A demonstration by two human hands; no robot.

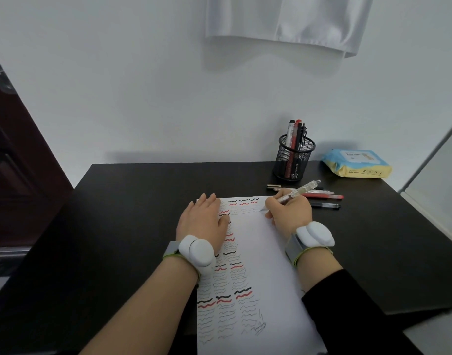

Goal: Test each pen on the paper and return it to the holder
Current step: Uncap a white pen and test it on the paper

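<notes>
A white sheet of paper [260, 252] covered with black and red wavy lines lies on the black desk [132, 226]. My left hand [203, 219] lies flat on the sheet's upper left part. My right hand [290, 211] grips a clear-barrelled pen [300, 192] with its tip on the paper near the top right corner. A black mesh holder [294, 160] with several pens stands at the back of the desk. Several loose pens [322, 198] lie on the desk just behind my right hand.
A blue and yellow pack of wipes [356, 163] lies to the right of the holder. The white wall rises right behind the desk. A dark door [17, 160] stands at the left and a white panel edge [435, 149] at the right.
</notes>
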